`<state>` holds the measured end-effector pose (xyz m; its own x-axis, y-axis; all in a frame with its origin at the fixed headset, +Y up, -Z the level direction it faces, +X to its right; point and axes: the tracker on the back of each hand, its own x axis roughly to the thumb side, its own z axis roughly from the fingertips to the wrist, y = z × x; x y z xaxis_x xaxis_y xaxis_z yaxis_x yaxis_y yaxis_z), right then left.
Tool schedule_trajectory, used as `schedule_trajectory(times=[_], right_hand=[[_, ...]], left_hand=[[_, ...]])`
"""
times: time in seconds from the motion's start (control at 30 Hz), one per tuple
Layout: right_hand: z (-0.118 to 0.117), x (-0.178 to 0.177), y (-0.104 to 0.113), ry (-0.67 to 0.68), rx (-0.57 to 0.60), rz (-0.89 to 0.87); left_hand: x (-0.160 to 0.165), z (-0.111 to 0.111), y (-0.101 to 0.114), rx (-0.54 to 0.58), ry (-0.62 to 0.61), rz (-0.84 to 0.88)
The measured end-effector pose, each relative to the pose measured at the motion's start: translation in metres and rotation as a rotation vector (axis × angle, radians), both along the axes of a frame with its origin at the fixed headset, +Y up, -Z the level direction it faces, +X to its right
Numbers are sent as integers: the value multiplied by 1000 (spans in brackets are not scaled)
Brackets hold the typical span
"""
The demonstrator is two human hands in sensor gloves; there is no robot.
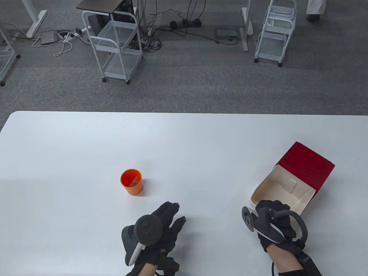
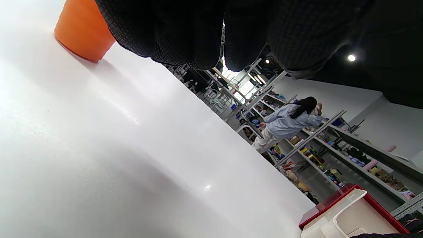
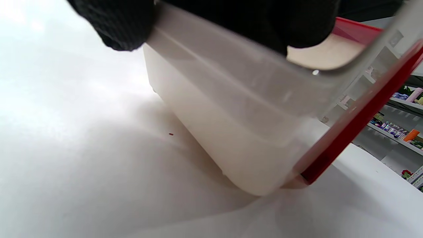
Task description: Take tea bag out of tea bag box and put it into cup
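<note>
An orange cup (image 1: 131,181) stands on the white table (image 1: 184,138), left of centre, with a brownish tea bag (image 1: 133,183) lying inside it. The cup also shows in the left wrist view (image 2: 82,33). The red tea bag box (image 1: 307,165) lies at the right with its cream lid flap (image 1: 280,191) open toward me. My right hand (image 1: 268,209) grips the near edge of that flap; its fingers (image 3: 115,26) curl over the flap's rim (image 3: 231,132). My left hand (image 1: 174,215) rests flat on the table below and right of the cup, fingers (image 2: 185,33) spread and empty.
The table's far edge (image 1: 184,112) runs across the middle of the table view. Beyond it, on the carpet, stand white wire carts (image 1: 115,43) and cables. The box also shows low in the left wrist view (image 2: 350,215).
</note>
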<state>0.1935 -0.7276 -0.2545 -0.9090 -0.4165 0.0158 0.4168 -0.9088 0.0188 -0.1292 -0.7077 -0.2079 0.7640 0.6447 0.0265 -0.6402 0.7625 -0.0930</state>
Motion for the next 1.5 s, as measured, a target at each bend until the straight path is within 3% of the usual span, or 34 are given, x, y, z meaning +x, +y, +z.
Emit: schedule_trajectory(times=[0.53, 1.5], right_hand=[[7, 17, 5, 20, -3, 21], [-36, 51, -3, -90, -6, -103]], left_hand=[[3, 1, 0, -3, -12, -14], [3, 0, -1, -20, -16, -33]])
